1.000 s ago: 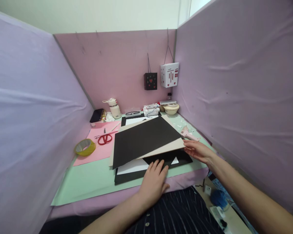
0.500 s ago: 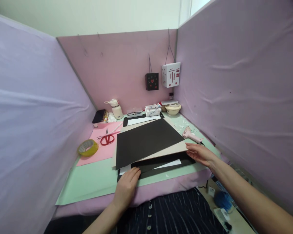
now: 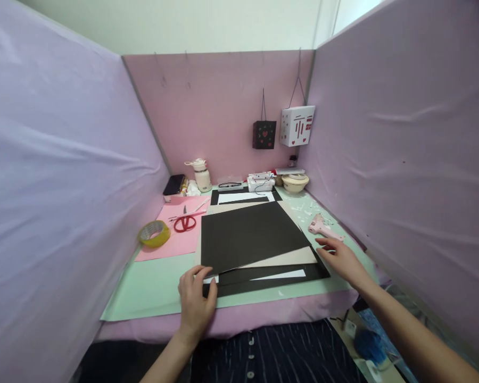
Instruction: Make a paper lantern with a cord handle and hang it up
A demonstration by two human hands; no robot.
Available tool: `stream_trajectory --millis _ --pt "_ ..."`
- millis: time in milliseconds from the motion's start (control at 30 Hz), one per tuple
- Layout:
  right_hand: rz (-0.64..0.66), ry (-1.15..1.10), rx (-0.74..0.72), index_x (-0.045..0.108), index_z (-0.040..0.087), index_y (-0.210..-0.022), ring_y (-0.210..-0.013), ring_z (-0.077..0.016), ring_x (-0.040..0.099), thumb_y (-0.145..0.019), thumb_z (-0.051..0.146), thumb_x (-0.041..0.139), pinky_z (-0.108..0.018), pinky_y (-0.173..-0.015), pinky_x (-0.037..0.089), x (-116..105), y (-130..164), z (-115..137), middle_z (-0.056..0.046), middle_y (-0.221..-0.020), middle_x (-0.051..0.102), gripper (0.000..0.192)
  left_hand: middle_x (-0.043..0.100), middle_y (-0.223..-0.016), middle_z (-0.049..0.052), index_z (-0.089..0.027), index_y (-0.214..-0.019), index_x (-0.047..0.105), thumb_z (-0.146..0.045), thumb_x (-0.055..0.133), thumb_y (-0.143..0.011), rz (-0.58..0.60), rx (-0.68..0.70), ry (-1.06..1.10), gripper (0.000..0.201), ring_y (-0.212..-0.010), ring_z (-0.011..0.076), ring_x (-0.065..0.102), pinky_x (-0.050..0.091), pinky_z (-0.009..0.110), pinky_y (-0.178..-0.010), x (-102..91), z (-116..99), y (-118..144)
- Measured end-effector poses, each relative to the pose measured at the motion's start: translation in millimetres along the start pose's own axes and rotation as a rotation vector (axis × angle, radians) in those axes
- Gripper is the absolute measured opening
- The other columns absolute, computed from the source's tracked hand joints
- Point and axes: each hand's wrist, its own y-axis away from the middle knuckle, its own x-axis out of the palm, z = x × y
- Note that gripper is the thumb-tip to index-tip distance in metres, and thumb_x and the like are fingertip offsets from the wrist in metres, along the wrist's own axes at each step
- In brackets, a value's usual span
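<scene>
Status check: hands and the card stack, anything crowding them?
Left hand open, fingers on the near-left corner of the black card sheet. Right hand open beside the stack's right corner. Pink glue gun lies just beyond the right hand.

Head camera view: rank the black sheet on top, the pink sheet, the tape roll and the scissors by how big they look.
1. Black sheet
2. Pink sheet, partly covered
3. Tape roll and scissors look alike, so no ranking between them.
</scene>
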Motion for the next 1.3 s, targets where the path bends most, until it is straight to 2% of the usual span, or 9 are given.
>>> stream_trajectory --millis 133,233,367,533,700,933,1033,1133,1300 --pt "0.044 0.141 -0.201 0.070 0.022 -0.099 -0.087 -0.0222 0.067 -0.074 0.028 0.065 -0.034 -0.078 0.053 12 -2 2 -0.007 -0.103 0.069 0.026 0.050 -0.131 0.020 -0.014 -0.130 0.048 -0.029 0.055 -0.090 0.062 -0.124 -0.112 0.043 -0.123 0.0348 0.049 0.042 0.053 -0.099 7.4 -3 -2" --pt "0.024 0.202 -0.220 0.067 0.021 -0.104 -0.095 -0.0235 0.066 -0.076 0.027 0.064 -0.036 -0.085 0.052 21 -10 2 -0.008 -0.109 0.066 0.029 0.045 -0.142 0.023 -0.013 -0.139 0.042 -0.033 0.056 -0.090 0.108 -0.128 -0.171 0.054 -0.132 0.0360 0.044 0.035 0.055 -0.107 11.8 -6 -2" --pt "-0.016 0.306 -0.175 0.066 0.020 -0.103 -0.104 -0.0288 0.064 -0.075 0.021 0.066 -0.042 -0.098 0.044 25 -23 4 -0.012 -0.107 0.069 0.028 0.053 -0.139 0.019 -0.015 -0.133 0.052 -0.032 0.052 -0.092 0.225 -0.099 -0.197 0.044 -0.132 0.0346 0.047 0.027 0.059 -0.113 15.0 -5 -1" --pt "-0.006 0.367 -0.128 0.067 0.020 -0.091 -0.096 -0.0321 0.067 -0.074 0.020 0.068 -0.043 -0.094 0.044 26 -25 11 -0.012 -0.087 0.073 0.016 0.057 -0.137 0.018 -0.014 -0.124 0.060 -0.032 0.050 -0.093 0.270 -0.073 -0.211 0.037 -0.131 0.0340 0.049 0.027 0.059 -0.113 16.6 -1 0" --pt "0.005 0.298 -0.108 0.068 0.020 -0.095 -0.092 -0.0278 0.068 -0.074 0.026 0.068 -0.041 -0.091 0.046 17 -21 18 -0.010 -0.090 0.073 0.021 0.057 -0.137 0.019 -0.012 -0.121 0.062 -0.032 0.051 -0.092 0.285 -0.072 -0.209 0.037 -0.132 0.0341 0.049 0.030 0.057 -0.112 16.0 -2 0" --pt "0.163 -0.025 -0.112 0.070 0.019 -0.110 -0.086 -0.0210 0.069 -0.072 0.023 0.065 -0.034 -0.084 0.051 10 -23 10 -0.004 -0.089 0.075 0.038 0.057 -0.137 0.019 -0.012 -0.122 0.062 -0.030 0.051 -0.092 0.303 -0.086 -0.215 0.036 -0.132 0.0333 0.048 0.031 0.056 -0.112 14.8 -3 -1" --pt "0.007 -0.043 -0.258 0.073 0.022 -0.103 -0.090 -0.0216 0.066 -0.077 0.027 0.066 -0.037 -0.090 0.049 13 -17 9 -0.004 -0.096 0.074 0.028 0.055 -0.138 0.019 -0.012 -0.123 0.061 -0.030 0.052 -0.092 0.292 -0.095 -0.201 0.037 -0.133 0.0335 0.047 0.031 0.057 -0.113 13.7 -4 -1" --pt "-0.144 0.013 -0.554 0.074 0.024 -0.099 -0.092 -0.0211 0.066 -0.085 0.025 0.062 -0.038 -0.089 0.050 12 2 22 -0.004 -0.098 0.073 0.019 0.049 -0.145 0.019 -0.015 -0.129 0.057 -0.030 0.054 -0.091 0.256 -0.098 -0.190 0.041 -0.139 0.0351 0.041 0.030 0.058 -0.113 10.3 -8 -3" --pt "-0.081 0.200 -1.044 0.071 0.027 -0.112 -0.072 -0.0148 0.058 -0.086 0.007 0.061 -0.029 -0.063 0.047 -4 60 55 -0.003 -0.081 0.060 0.034 0.062 -0.135 0.010 -0.023 -0.135 0.055 -0.013 0.042 -0.093 0.340 0.076 -0.124 0.045 -0.129 0.0285 0.054 0.027 0.058 -0.114 2.6 -4 -26"
